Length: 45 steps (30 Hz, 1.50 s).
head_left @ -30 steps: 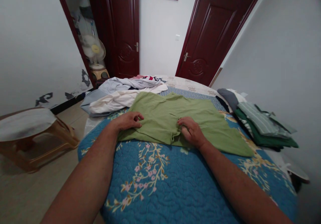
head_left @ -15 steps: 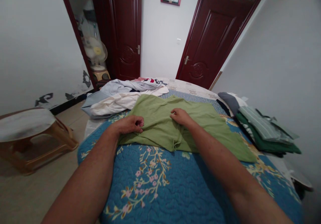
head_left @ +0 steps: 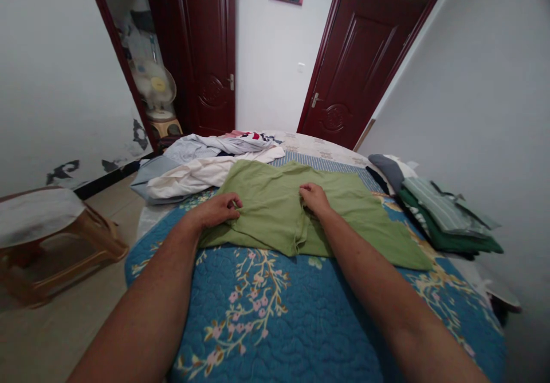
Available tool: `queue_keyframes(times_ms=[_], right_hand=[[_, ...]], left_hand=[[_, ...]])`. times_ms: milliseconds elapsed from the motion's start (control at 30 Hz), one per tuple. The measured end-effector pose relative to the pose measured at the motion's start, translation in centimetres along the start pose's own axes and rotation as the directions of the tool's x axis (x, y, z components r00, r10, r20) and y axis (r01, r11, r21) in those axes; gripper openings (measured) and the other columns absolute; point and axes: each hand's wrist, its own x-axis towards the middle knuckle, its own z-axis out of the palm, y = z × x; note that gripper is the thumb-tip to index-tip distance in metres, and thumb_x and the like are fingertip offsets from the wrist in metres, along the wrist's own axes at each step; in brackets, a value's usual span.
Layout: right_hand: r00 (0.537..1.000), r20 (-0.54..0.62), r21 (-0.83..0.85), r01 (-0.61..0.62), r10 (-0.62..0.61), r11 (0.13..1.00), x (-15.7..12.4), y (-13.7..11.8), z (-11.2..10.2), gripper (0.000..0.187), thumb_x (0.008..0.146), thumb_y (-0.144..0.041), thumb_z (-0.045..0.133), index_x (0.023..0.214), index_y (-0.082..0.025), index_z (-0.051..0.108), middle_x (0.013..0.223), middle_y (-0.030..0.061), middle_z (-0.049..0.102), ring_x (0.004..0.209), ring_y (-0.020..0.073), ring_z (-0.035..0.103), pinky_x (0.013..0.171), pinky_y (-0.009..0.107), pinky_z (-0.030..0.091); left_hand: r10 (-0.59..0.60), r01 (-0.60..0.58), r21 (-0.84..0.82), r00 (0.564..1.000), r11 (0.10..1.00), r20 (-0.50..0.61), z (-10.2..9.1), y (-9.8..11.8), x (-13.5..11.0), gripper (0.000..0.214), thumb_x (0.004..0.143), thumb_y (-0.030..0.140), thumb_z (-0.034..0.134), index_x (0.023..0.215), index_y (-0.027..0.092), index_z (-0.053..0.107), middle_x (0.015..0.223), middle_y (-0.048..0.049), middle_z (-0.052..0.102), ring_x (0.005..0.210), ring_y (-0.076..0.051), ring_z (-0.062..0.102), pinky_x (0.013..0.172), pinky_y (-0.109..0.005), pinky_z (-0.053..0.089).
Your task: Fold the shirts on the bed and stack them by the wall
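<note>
A light green garment point(head_left: 266, 200) lies spread across the blue flowered quilt, with soft wrinkles and a folded edge near its middle; its exact kind is hard to make out. My left hand point(head_left: 217, 208) rests at the garment's left part, fingers loosely curled with a gap between thumb and fingertips. Near the middle, my right hand point(head_left: 315, 198) pinches the green cloth along the folded edge, fingertips pressed together. The garment's right part stretches out flat beyond my right forearm.
Loose white and striped clothes point(head_left: 201, 171) lie in a heap at the back left. Folded clothes point(head_left: 447, 211) are stacked at the right by the wall. A plastic stool point(head_left: 64, 245) stands left of the bed; a fan point(head_left: 157, 85) is in the doorway.
My right hand has shifted slightly right along the cloth to the folded edge. My left hand's thumb and fingers look a little further apart. The view has turned slightly.
</note>
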Motion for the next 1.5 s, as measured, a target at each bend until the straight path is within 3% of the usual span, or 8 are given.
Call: queue_keyframes(times_ms=[100,267,433,733,933,1100,1200,1500], right_hand=[[0.987,-0.021,-0.119,0.157,-0.16,0.98,-2.5,0.8,-2.4,0.034,0.096,-0.023,0.057,0.124,-0.015,0.075,0.124,0.0148,0.078,0.118,0.0252,0.071,0.11,0.041,0.053],[0.874,0.036,-0.262,0.477,-0.485,0.839,-9.8,2.5,-5.2,0.041,0.101,-0.028,0.059,0.14,-0.016,0.068,0.143,0.0198,0.068,0.137,0.0302,0.059,0.121,0.049,0.045],[0.903,0.139,-0.326,0.429,-0.406,0.842,-13.9,4.3,-5.8,0.047,0.106,-0.036,0.057,0.148,-0.016,0.063,0.153,0.0196,0.062,0.146,0.029,0.054,0.125,0.048,0.04],[0.921,0.161,-0.366,0.39,-0.355,0.845,-12.4,4.5,-7.3,0.042,0.108,-0.035,0.053,0.145,-0.021,0.065,0.153,0.0144,0.063,0.146,0.0282,0.052,0.127,0.051,0.034],[0.988,-0.073,-0.524,0.075,-0.133,0.848,-10.5,10.4,-13.8,0.046,0.097,-0.014,0.054,0.14,-0.02,0.068,0.153,0.0182,0.062,0.151,0.0335,0.045,0.128,0.06,0.027],[0.944,-0.283,-0.558,-0.306,0.17,0.771,-9.9,16.6,-19.1,0.032,0.097,-0.02,0.054,0.12,-0.018,0.077,0.132,0.019,0.072,0.13,0.0324,0.061,0.116,0.052,0.041],[0.926,-0.278,-0.575,-0.372,0.254,0.729,-9.5,17.8,-20.1,0.031,0.101,-0.027,0.053,0.12,-0.019,0.077,0.13,0.0172,0.073,0.125,0.0316,0.063,0.111,0.047,0.045],[0.901,-0.363,-0.551,-0.414,0.238,0.725,-8.8,17.7,-19.1,0.034,0.106,-0.028,0.05,0.129,-0.019,0.073,0.128,0.0157,0.074,0.121,0.0298,0.067,0.102,0.04,0.048]], left_hand=[[-0.005,0.006,0.031,0.999,1.0,-0.033,0.3,-0.4,0.6,0.047,0.07,0.044,0.061,0.11,0.02,0.067,0.08,0.0001,0.065,0.074,-0.02,0.059,0.066,-0.03,0.043],[0.005,-0.004,0.101,1.0,0.995,-0.016,0.3,-0.4,0.9,0.048,0.069,0.041,0.058,0.112,0.022,0.069,0.078,0.0008,0.066,0.072,-0.02,0.06,0.066,-0.029,0.043],[-0.004,0.007,0.178,1.0,0.984,-0.019,0.5,0.2,1.2,0.059,0.062,0.039,0.054,0.116,0.022,0.07,0.077,-0.0006,0.067,0.074,-0.024,0.064,0.068,-0.033,0.047],[-0.096,0.1,0.351,0.995,0.931,-0.03,1.5,2.7,4.5,0.055,0.075,0.065,0.059,0.108,0.022,0.071,0.097,-0.0128,0.081,0.095,-0.037,0.076,0.087,-0.045,0.056],[-0.01,0.016,0.423,1.0,0.906,-0.017,3.6,4.3,6.3,0.051,0.082,0.07,0.052,0.091,0.023,0.066,0.101,-0.0155,0.078,0.1,-0.036,0.075,0.087,-0.04,0.054],[0.06,-0.011,0.474,0.994,0.88,-0.087,5.2,2.9,5.5,0.042,0.094,0.064,0.038,0.092,0.025,0.055,0.089,-0.0105,0.072,0.088,-0.031,0.072,0.081,-0.037,0.051],[0.075,-0.012,0.487,0.991,0.873,-0.11,5.5,2.7,4.9,0.039,0.096,0.061,0.035,0.094,0.026,0.05,0.088,-0.0088,0.07,0.088,-0.029,0.071,0.08,-0.036,0.051],[0.046,0.052,0.546,0.986,0.836,-0.163,5.4,2.8,4.7,0.036,0.101,0.057,0.031,0.1,0.026,0.05,0.087,-0.0084,0.07,0.088,-0.03,0.072,0.08,-0.037,0.051]])
